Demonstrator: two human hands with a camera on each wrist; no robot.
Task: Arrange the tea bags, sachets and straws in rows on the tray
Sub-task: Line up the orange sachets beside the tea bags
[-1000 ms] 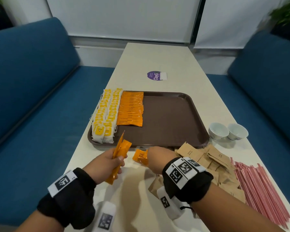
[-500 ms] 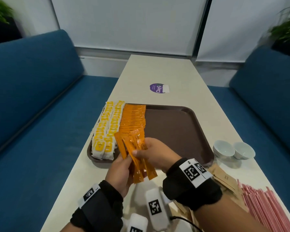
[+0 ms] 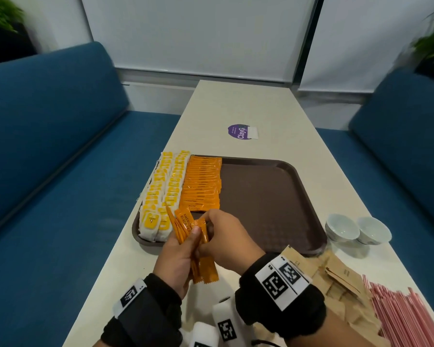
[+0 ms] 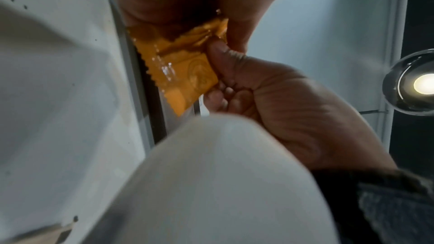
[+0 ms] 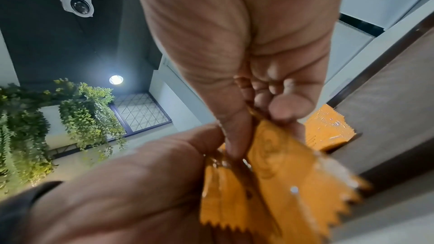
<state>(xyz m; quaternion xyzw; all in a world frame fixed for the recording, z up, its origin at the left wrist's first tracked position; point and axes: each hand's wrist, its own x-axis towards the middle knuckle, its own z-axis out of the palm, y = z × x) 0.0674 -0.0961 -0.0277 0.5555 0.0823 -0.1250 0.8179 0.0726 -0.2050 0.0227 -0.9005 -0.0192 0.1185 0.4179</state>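
Since approx. 1 s ago both hands have come up from the near table edge to just in front of the tray (image 3: 273, 169), and the loose orange sachets are now gathered into one bundle (image 3: 198, 249) held between them. Left hand (image 3: 177, 259) grips the bundle from below, fingers curled round it; right hand (image 3: 226, 240) pinches its upper ends, apparently squaring or picking one off. Tray status: two rows of tea bags (image 3: 164, 194) along the left side, one row of orange sachets (image 3: 202, 182) next to them, centre and right of tray bare. Brown sachets (image 3: 336, 274) and pink straws (image 3: 409, 319) remain on the table, near right, off the tray. Assessment: orange row incomplete at its near end; bundle likely goes there next. Brown sachets and straws not yet started.
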